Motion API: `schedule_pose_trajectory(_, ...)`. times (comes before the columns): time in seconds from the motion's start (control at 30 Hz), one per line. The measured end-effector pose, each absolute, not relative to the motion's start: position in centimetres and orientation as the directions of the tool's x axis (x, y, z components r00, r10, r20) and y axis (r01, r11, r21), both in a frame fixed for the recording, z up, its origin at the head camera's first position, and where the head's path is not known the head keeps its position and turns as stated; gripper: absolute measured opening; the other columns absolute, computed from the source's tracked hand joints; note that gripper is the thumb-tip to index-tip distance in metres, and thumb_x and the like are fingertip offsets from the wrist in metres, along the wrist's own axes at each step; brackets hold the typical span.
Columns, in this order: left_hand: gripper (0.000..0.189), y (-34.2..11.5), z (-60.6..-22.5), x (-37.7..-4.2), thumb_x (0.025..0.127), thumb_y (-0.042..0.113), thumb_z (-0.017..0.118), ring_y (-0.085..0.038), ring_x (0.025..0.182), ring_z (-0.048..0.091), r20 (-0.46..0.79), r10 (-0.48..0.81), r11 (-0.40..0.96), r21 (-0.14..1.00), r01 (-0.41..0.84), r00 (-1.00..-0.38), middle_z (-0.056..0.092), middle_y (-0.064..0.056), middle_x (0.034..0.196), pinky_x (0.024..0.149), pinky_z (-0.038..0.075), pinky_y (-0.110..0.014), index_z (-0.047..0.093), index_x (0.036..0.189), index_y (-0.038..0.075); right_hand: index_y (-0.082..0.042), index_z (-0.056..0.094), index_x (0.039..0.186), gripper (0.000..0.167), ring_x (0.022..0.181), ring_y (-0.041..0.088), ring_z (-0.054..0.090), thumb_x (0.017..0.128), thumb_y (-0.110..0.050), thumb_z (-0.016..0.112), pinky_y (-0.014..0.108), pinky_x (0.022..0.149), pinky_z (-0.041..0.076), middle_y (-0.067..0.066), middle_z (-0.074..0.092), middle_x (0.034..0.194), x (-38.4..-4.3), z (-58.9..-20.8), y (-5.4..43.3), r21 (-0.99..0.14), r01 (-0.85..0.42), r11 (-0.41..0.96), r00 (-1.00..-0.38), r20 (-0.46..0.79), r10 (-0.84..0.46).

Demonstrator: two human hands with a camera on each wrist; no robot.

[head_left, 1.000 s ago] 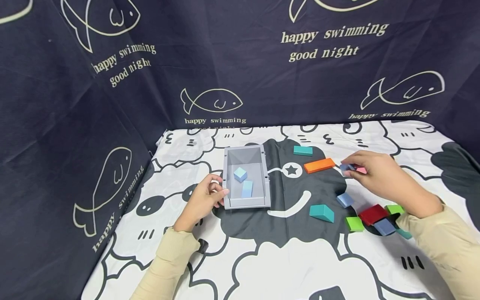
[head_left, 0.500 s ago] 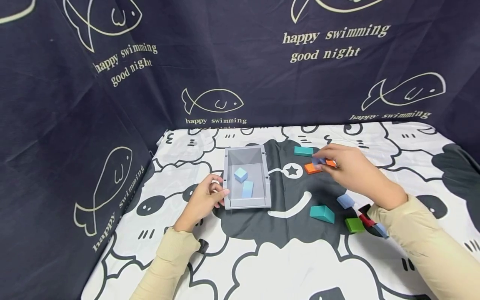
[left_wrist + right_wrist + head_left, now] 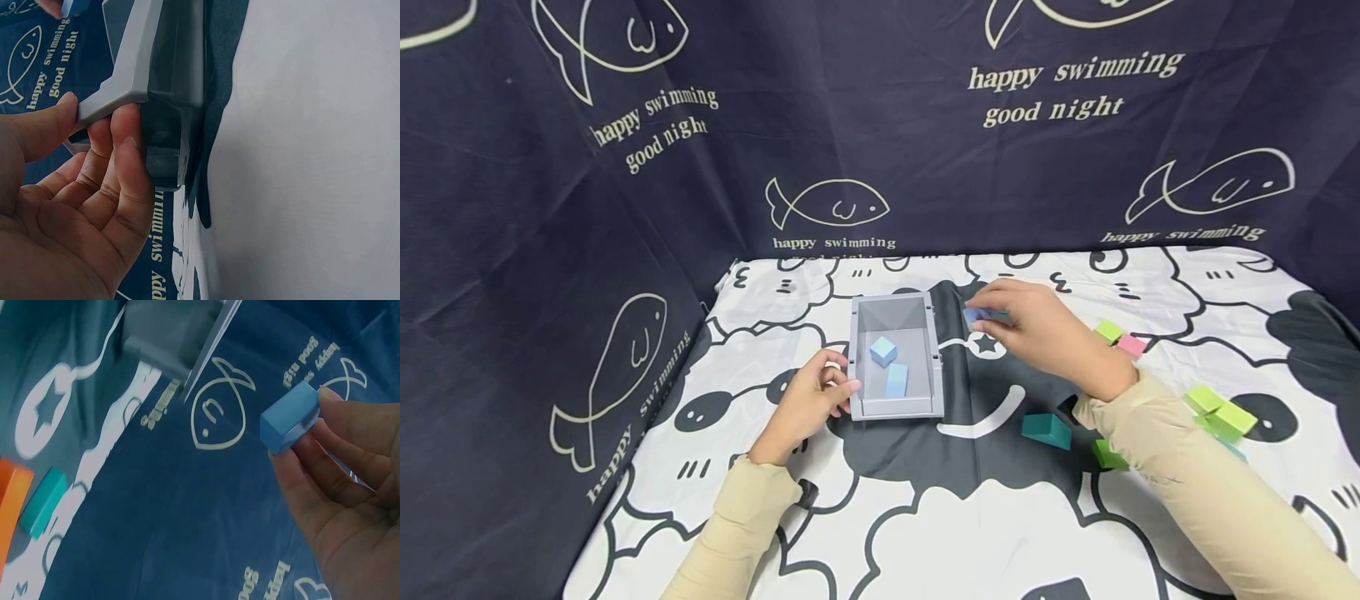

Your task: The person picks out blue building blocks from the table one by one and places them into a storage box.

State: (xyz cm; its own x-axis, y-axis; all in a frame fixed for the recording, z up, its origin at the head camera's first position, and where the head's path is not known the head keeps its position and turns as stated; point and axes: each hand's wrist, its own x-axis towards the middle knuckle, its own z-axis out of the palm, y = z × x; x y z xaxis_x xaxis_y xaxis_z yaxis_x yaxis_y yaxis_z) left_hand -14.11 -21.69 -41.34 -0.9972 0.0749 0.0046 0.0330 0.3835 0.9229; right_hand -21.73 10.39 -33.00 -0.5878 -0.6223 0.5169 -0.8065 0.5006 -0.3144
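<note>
1. Navy fish-print cloth point(image 3: 940, 187) hangs behind a cartoon-print surface point(image 3: 970, 542).
2. Left hand point(image 3: 808, 393), and it's a pinch: thumb and fingers on the grey box point(image 3: 901, 408), at the rim near its front left corner.
3. Inside, two pale blue blocks point(image 3: 896, 381), near each other.
4. Right hand point(image 3: 1041, 329): fingertips nipping a blue block point(image 3: 290, 415), held up just right of the box!
5. Further right: teal wedge point(image 3: 1047, 431), pink block point(image 3: 1131, 345), green blocks point(image 3: 1232, 421).

Dark curtain point(image 3: 925, 175), printed with pale fish outlines point(image 3: 829, 202) and lettering point(image 3: 1120, 67), hangs at far and left; white cloth point(image 3: 985, 537) with black-outlined cartoon figures lies nearer.
</note>
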Motion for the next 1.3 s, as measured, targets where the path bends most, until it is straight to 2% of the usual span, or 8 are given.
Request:
schedule_pose_trajectory(0.1,0.030,-21.7,-41.3,-14.1,0.093,0.010,0.071,-0.025,0.065,0.064,0.007,0.073,0.383,0.923,0.035,-0.997,0.063,-0.007,0.077,0.060,0.053,-0.034,0.053,0.117,0.005,0.000,0.073,0.108,0.023,0.089,0.021,0.067,0.086,-0.005,0.076,0.038,0.075,0.054,0.008,0.070,0.105,-21.5,-33.0,8.9,-0.323,-0.809,0.491,-0.587,0.491,-0.644)
schedule_pose_trajectory(0.33,0.030,-21.7,-41.1,-14.0,0.093,0.011,0.070,-0.027,0.066,0.065,0.002,0.070,0.377,0.926,0.028,-0.998,0.063,-0.008,0.078,0.061,0.053,-0.035,0.053,0.117,0.005,-0.003,0.073,0.113,0.024,0.092,0.014,0.066,0.090,-0.009,0.075,0.030,0.072,0.054,0.004,0.068,0.111,-21.4,-33.7,5.7,-0.382,-0.785,0.488,-0.615,0.382,-0.690)
schedule_pose_trajectory(0.5,0.031,-21.6,-41.1,-14.0,0.093,0.011,0.070,-0.024,0.065,0.065,-0.003,0.070,0.378,0.925,0.024,-0.998,0.063,-0.007,0.077,0.061,0.053,-0.035,0.053,0.118,0.005,-0.003,0.073,0.109,0.020,0.091,0.018,0.066,0.089,-0.008,0.075,0.031,0.074,0.055,0.006,0.068,0.107,-22.1,-34.7,4.1,-0.354,-0.800,0.484,-0.594,0.361,-0.719)
schedule_pose_trajectory(0.7,0.030,-21.7,-41.3,-14.0,0.094,0.011,0.069,-0.023,0.064,0.065,-0.014,0.069,0.375,0.927,0.013,-0.998,0.063,-0.006,0.077,0.061,0.053,-0.035,0.052,0.118,0.006,-0.003,0.073,0.107,0.017,0.088,0.019,0.064,0.091,-0.005,0.072,0.032,0.076,0.054,0.007,0.066,0.104,-23.1,-35.1,2.7,-0.346,-0.782,0.519,-0.616,0.298,-0.729)
schedule_pose_trajectory(0.87,0.030,-21.7,-41.3,-14.0,0.094,0.011,0.069,-0.023,0.065,0.065,-0.008,0.074,0.375,0.927,0.020,-0.997,0.063,-0.007,0.077,0.060,0.053,-0.033,0.052,0.118,0.005,-0.003,0.074,0.108,0.018,0.093,0.020,0.064,0.091,-0.002,0.070,0.035,0.081,0.054,0.007,0.066,0.104,-23.7,-35.5,1.3,-0.298,-0.784,0.545,-0.612,0.224,-0.758)
schedule_pose_trajectory(0.97,0.030,-21.7,-41.3,-14.1,0.094,0.011,0.070,-0.023,0.065,0.065,-0.003,0.077,0.376,0.926,0.026,-0.997,0.063,-0.008,0.078,0.059,0.053,-0.032,0.053,0.118,0.005,-0.001,0.074,0.106,0.018,0.091,0.020,0.063,0.088,0.002,0.069,0.035,0.081,0.054,0.008,0.066,0.101,-24.1,-36.1,0.4,-0.256,-0.800,0.543,-0.593,0.193,-0.782)
schedule_pose_trajectory(1.13,0.031,-21.7,-41.3,-14.1,0.094,0.011,0.070,-0.024,0.066,0.065,0.000,0.086,0.370,0.928,0.032,-0.996,0.064,-0.014,0.080,0.059,0.053,-0.033,0.053,0.118,0.003,0.000,0.074,0.100,0.015,0.080,0.017,0.060,0.086,0.004,0.068,0.033,0.074,0.054,0.008,0.065,0.094,-24.6,-36.8,-0.7,-0.198,-0.808,0.554,-0.582,0.132,-0.802)
schedule_pose_trajectory(1.3,0.030,-21.7,-41.2,-14.1,0.094,0.011,0.070,-0.025,0.065,0.065,0.008,0.085,0.370,0.928,0.039,-0.996,0.064,-0.015,0.080,0.059,0.053,-0.033,0.053,0.118,0.003,-0.001,0.074,0.093,0.011,0.074,0.017,0.057,0.086,0.003,0.067,0.034,0.070,0.053,0.006,0.063,0.087,-25.2,-37.0,-1.3,-0.197,-0.805,0.560,-0.584,0.093,-0.806)
